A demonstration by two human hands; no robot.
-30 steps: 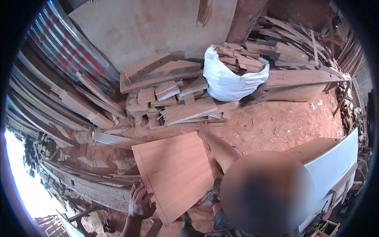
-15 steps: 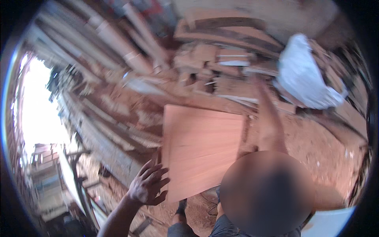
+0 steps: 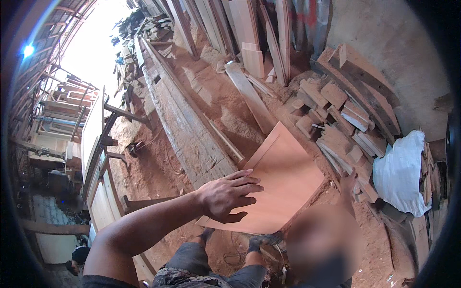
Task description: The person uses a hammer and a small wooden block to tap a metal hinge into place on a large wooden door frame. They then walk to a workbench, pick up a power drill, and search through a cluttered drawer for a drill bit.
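A flat reddish-brown wood panel (image 3: 288, 177) stands tilted in front of my legs, its lower edge by my feet. My left hand (image 3: 231, 196) is over the panel's left part, palm down with the fingers spread. Whether its fingertips touch the wood I cannot tell. My right hand (image 3: 348, 182) is stretched out past the panel's right corner, apart from it, near the stacked wood offcuts (image 3: 336, 129). Its fingers look apart and nothing shows in them. A blurred patch hides much of my right arm.
A long weathered beam (image 3: 185, 120) runs from the panel toward the far left. Boards (image 3: 245, 29) lean at the back. A white sack (image 3: 401, 173) sits at right beside thick timbers (image 3: 360, 79). A workbench (image 3: 98, 139) and a person (image 3: 79, 257) are at left.
The view has swung leftward, so the panel appears turned. My left hand has gone from beside the panel's left edge to over its face. My right arm reaches less far forward.
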